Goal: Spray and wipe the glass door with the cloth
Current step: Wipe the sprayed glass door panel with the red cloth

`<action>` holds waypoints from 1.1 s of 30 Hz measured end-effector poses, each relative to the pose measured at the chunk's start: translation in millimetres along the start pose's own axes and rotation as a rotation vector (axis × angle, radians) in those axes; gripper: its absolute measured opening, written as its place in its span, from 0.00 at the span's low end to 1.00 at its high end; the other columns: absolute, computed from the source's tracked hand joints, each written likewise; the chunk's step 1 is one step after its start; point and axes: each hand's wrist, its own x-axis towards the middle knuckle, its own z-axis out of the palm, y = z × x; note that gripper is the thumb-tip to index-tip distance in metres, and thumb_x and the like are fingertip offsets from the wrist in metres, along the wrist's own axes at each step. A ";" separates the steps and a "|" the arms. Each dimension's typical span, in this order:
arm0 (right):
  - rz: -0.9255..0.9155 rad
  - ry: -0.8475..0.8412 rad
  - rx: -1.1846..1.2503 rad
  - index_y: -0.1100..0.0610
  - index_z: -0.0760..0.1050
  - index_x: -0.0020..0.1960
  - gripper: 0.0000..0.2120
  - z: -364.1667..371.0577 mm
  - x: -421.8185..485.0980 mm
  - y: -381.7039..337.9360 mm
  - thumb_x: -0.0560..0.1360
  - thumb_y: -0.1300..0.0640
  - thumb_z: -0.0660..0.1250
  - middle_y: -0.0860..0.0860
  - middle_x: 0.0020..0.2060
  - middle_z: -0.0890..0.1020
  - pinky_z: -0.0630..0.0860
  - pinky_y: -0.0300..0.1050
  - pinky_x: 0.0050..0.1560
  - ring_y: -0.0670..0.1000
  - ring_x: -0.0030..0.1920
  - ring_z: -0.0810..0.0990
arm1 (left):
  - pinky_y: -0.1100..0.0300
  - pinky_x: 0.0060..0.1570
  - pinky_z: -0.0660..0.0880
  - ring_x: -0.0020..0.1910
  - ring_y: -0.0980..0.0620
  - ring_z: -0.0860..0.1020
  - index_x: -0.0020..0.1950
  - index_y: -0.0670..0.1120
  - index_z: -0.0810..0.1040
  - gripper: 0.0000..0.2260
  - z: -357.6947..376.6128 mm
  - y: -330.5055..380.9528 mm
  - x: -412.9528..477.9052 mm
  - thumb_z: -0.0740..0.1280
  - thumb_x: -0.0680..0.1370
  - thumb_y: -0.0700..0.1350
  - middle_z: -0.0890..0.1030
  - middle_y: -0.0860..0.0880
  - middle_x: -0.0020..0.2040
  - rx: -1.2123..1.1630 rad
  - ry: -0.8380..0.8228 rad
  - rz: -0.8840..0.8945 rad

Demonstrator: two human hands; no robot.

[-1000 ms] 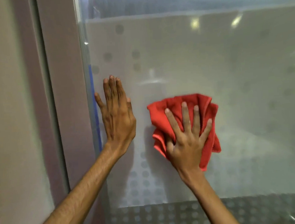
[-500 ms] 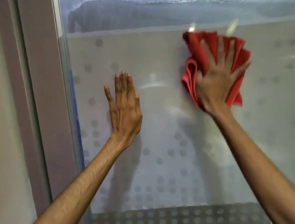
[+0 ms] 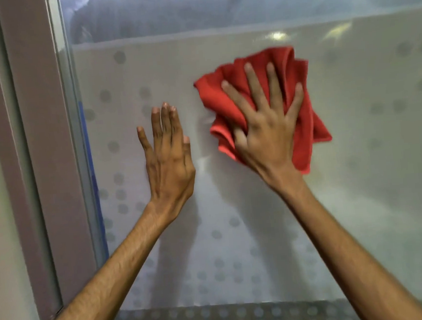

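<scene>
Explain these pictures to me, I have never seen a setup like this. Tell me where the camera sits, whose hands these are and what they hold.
There is no machine here. A person wears one wide-angle camera on the head, and it looks forward and down at their own two bare hands; every picture comes from that camera. In front of them stands a frosted glass door patterned with grey dots, with its frame on the left. The left hand lies flat on the glass, fingers straight, holding nothing. The right hand presses a crumpled red cloth against the glass with spread fingers. No spray bottle is in view.
</scene>
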 end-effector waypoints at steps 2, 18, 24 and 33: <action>0.052 -0.002 -0.005 0.41 0.66 0.76 0.29 -2.0 -42.6 0.3 0.75 0.41 0.60 0.50 0.79 0.63 0.48 0.73 0.74 0.59 0.80 0.56 | 0.42 0.76 0.41 0.80 0.43 0.49 0.80 0.38 0.51 0.24 0.7 -2.1 -6.0 0.49 0.84 0.43 0.53 0.42 0.80 -0.002 0.005 -0.015; 0.238 -0.022 -0.011 0.42 0.65 0.76 0.31 -33.4 -64.5 95.5 0.73 0.45 0.59 0.51 0.79 0.63 0.46 0.76 0.73 0.57 0.80 0.56 | 0.43 0.77 0.40 0.80 0.44 0.48 0.80 0.39 0.50 0.23 24.2 83.8 18.6 0.49 0.85 0.43 0.52 0.43 0.81 -0.046 -0.012 0.067; 0.229 -0.004 -0.036 0.41 0.60 0.78 0.30 -36.5 40.4 115.3 0.76 0.38 0.53 0.51 0.80 0.59 0.43 0.72 0.75 0.58 0.81 0.52 | 0.44 0.76 0.37 0.80 0.43 0.47 0.80 0.40 0.50 0.24 35.8 118.5 32.8 0.50 0.85 0.42 0.51 0.44 0.81 -0.046 0.009 0.061; 0.034 -0.014 -0.023 0.42 0.64 0.77 0.28 -35.3 -39.8 118.9 0.79 0.35 0.51 0.51 0.79 0.62 0.47 0.74 0.74 0.59 0.80 0.55 | 0.42 0.76 0.40 0.80 0.42 0.47 0.80 0.39 0.49 0.23 44.9 138.7 22.1 0.48 0.85 0.42 0.51 0.43 0.81 -0.036 0.037 0.012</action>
